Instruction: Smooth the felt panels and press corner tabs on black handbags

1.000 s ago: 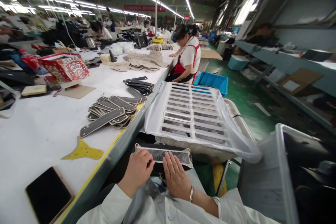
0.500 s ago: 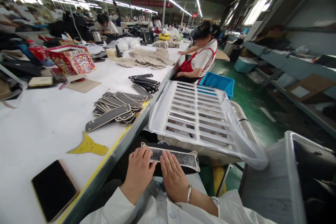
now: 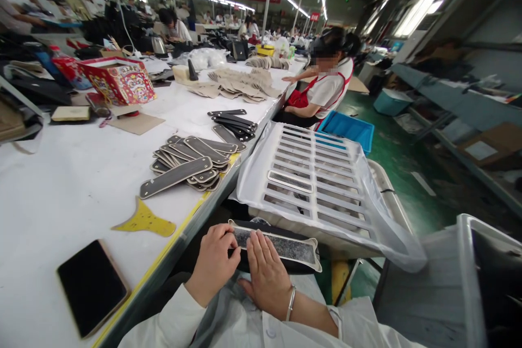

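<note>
A long strap piece point(image 3: 296, 247) with a pale raised edge and a speckled grey middle lies across a dark pad point(image 3: 291, 266) over my lap. At its left end, my left hand point(image 3: 216, 261) is closed with curled fingers on the edge; the fingertips are partly hidden. My right hand point(image 3: 267, 274) lies flat on the strip, fingers stretched out and close together, covering part of its near edge. Beyond the strip, a white slotted rack point(image 3: 313, 174) carries similar grey pieces in its openings. Left of it, on the table, is a pile of finished-looking grey strap pieces point(image 3: 179, 174) with small metal eyelets.
On the white table point(image 3: 36, 190) lie a phone point(image 3: 93, 288), a yellow template point(image 3: 144, 220), black straps point(image 3: 234, 122) and a red patterned box point(image 3: 118, 81). A co-worker point(image 3: 318, 87) sits past the rack, beside a blue crate point(image 3: 346, 130). A grey bin point(image 3: 465, 277) stands at right.
The view has shifted, so the whole scene sits slightly further right and the far part higher. My right palm has slid slightly toward the strip's left end, while my left hand stays there.
</note>
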A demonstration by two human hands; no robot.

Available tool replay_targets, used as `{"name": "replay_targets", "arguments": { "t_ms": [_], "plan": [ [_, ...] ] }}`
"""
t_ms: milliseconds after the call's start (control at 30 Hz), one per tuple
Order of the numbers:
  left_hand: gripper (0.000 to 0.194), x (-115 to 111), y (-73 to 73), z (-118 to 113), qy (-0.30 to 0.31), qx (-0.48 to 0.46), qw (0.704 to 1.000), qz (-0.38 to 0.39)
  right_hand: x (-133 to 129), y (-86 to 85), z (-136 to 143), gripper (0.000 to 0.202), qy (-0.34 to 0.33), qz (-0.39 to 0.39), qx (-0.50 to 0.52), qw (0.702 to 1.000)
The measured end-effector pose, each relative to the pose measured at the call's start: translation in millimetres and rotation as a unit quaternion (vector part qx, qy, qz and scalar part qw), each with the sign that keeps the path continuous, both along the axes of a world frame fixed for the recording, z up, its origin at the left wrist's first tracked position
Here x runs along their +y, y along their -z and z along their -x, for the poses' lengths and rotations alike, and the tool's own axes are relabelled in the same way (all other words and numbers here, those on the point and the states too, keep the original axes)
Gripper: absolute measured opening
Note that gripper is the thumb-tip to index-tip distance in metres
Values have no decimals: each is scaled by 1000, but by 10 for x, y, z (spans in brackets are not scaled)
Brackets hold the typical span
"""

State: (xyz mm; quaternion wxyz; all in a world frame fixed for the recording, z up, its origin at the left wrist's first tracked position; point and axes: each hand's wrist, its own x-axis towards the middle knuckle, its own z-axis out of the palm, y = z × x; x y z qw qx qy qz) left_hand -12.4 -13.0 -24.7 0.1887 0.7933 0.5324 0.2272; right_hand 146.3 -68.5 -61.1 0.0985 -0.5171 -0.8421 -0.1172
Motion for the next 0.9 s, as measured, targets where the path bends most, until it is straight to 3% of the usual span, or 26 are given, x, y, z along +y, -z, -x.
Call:
{"name": "replay_targets", "arguments": {
  "t_ms": [400,633,733,900],
  "plan": [
    [12,119,24,284,4,-65,996,53,188,-23,301,88,-3,22,-6,1000],
    [13,141,71,248,2,-75,996,51,281,-44,436,87,-6,11,13,1000],
    [13,146,60,227,17,-94,992,80,251,-74,318,84,-25,9,21,999],
    [11,90,69,273,53,-143,982,109,46,-87,-137,81,-13,-5,24,1000]
  ]
}}
